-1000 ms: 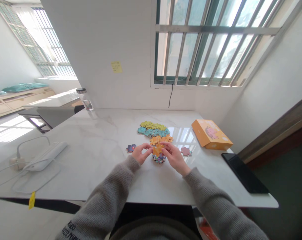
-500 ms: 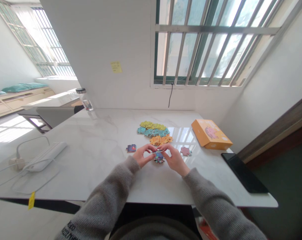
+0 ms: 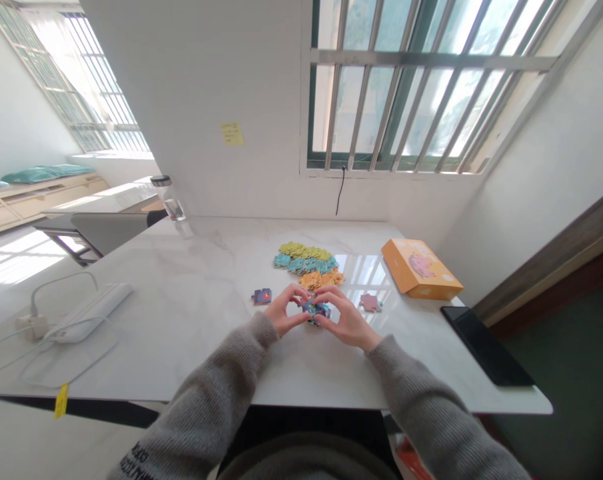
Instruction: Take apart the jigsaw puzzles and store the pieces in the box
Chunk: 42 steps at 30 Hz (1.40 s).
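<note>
- since a second ago the orange face of the puzzle piece (image 3: pixel 315 309) has gone out of view; now a dark blue side shows, and both hands sit lower and closer together over the table.
- left hand (image 3: pixel 284 311) pinches the piece's left edge with thumb and fingertips, right hand (image 3: pixel 344 319) has its right edge the same way, so both are grasping that one piece.
- it sits between the two hands, at or just above the white marble table (image 3: pixel 191 313); can't tell if it's touching.
- just beyond the hands is a spread of loose pieces (image 3: pixel 307 261), yellow-green at the far side, teal in the middle, orange nearest.
- a lone blue piece (image 3: pixel 262 296) lies to the left, a pink piece (image 3: pixel 370 303) to the right.
- further right is an orange puzzle box (image 3: pixel 421 269), then a black tablet (image 3: pixel 486 345) near the table's right edge.
- a white power strip (image 3: pixel 88 312) sits way off left.
</note>
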Available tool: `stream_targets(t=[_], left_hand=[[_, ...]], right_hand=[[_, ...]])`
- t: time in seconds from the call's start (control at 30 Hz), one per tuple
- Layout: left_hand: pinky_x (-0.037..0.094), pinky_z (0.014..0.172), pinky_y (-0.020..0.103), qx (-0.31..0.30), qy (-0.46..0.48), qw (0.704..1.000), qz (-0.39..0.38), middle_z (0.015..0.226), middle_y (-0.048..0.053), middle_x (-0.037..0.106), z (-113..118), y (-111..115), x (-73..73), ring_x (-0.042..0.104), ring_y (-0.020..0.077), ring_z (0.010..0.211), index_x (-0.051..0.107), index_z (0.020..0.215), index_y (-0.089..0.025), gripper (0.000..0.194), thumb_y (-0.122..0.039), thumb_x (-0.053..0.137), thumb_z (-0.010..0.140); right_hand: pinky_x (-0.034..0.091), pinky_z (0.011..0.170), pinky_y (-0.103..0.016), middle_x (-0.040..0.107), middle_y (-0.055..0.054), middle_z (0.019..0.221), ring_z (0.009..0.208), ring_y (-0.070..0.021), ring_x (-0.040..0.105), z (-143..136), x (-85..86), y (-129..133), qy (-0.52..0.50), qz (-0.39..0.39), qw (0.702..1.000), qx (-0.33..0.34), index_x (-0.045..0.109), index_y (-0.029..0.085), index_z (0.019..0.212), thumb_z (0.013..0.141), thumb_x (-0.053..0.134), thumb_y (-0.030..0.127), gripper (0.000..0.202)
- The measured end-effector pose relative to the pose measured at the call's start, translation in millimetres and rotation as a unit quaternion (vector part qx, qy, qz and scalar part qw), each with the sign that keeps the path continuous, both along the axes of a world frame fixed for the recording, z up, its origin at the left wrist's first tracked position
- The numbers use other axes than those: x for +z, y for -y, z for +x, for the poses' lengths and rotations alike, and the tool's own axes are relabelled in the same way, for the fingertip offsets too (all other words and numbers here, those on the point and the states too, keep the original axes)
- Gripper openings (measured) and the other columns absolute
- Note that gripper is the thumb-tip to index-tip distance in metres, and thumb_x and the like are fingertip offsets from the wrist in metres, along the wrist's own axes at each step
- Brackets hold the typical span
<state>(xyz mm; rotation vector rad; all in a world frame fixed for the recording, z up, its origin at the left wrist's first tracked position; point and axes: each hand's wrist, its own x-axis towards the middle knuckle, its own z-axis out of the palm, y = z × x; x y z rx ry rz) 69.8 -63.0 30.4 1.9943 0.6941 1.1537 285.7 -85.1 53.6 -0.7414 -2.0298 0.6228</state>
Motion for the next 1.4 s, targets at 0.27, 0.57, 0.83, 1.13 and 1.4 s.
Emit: stream_targets(t=[0.27, 0.57, 0.83, 1.13, 1.4], left_hand=[[0.048, 0.096, 0.045, 0.023, -0.087, 0.994, 0.055, 0.123, 0.011, 0.054, -1, -1, -4.1, 0.053, 0.0262, 0.117, 0.047, 0.125, -0.023, 0.052, -0.026, 0.070, 0.079], [0.043, 0.100, 0.049, 0.084, -0.207, 0.968, 0.111, 0.116, 0.010, 0.057, -4, -8, -15.1, 0.051, 0.0279, 0.109, 0.054, 0.117, -0.021, 0.044, -0.031, 0.069, 0.077], [0.045, 0.098, 0.046, 0.082, -0.229, 0.963, 0.118, 0.109, 0.009, 0.057, -2, -9, -17.1, 0.052, 0.0263, 0.105, 0.059, 0.105, -0.021, 0.033, -0.031, 0.071, 0.076], [0.046, 0.094, 0.044, 0.077, -0.209, 0.967, 0.122, 0.101, 0.007, 0.059, 2, -15, -21.9, 0.054, 0.0251, 0.100, 0.060, 0.092, -0.022, 0.018, -0.022, 0.068, 0.076], [0.046, 0.088, 0.039, 0.094, -0.192, 0.962, 0.167, 0.088, 0.004, 0.062, 6, -9, -11.4, 0.054, 0.0226, 0.090, 0.056, 0.082, -0.021, 0.008, -0.016, 0.060, 0.078]], right_hand=[[0.046, 0.099, -0.043, 0.060, -0.008, 0.115, 0.112, -0.0228, 0.056, 24, 0.5, -14, 0.066, 0.004, 0.998, -0.008, 0.062, 0.026, 0.111, 0.089, 0.061, 0.023, 0.022], [0.045, 0.096, -0.042, 0.068, -0.007, 0.102, 0.101, -0.0248, 0.059, 129, 3.9, -32, 0.209, -0.043, 0.966, -0.145, 0.065, 0.025, 0.102, 0.084, 0.063, 0.033, 0.020], [0.038, 0.103, -0.045, 0.065, -0.007, 0.114, 0.110, -0.0254, 0.056, 144, -15.1, -35, 0.284, -0.039, 0.940, -0.186, 0.071, 0.026, 0.093, 0.083, 0.057, 0.027, 0.018], [0.044, 0.092, -0.046, 0.062, -0.008, 0.102, 0.103, -0.0261, 0.052, 54, -14.0, -15, 0.229, 0.085, 0.962, -0.124, 0.063, 0.025, 0.104, 0.087, 0.054, 0.016, 0.022], [0.043, 0.089, -0.043, 0.060, -0.008, 0.103, 0.098, -0.0247, 0.052, 20, -11.7, -4, 0.229, 0.098, 0.963, -0.102, 0.059, 0.023, 0.110, 0.093, 0.052, 0.020, 0.019]])
